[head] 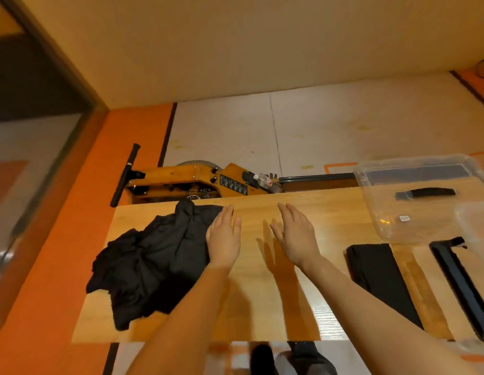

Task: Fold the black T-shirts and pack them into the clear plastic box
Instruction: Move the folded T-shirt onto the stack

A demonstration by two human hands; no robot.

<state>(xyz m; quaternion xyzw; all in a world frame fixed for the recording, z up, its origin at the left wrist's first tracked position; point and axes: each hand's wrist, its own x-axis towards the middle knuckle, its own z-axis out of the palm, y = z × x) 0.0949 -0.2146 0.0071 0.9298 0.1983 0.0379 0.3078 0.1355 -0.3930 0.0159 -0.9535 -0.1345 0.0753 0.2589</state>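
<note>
Black T-shirts [151, 263] lie in a crumpled heap on the left part of the wooden table [262, 293], spilling from the far edge down toward the near-left corner. Your left hand [224, 236] is flat with the fingers straight and together, its outer edge just at the right border of the heap; whether it touches the cloth you cannot tell. Your right hand [295, 234] hovers over bare wood to the right, fingers straight and slightly spread, holding nothing. One folded shirt [381, 280] lies as a long dark strip further right, apart from the heap. Beyond it, at the far-right corner of the table, sits the clear plastic box [414, 196], with a dark strip showing through it. A black bar [462, 288] lies near the right edge. Behind the table a wooden rowing machine [197, 182] stands on the floor with a plastic bottle [265, 181] resting on it.
</note>
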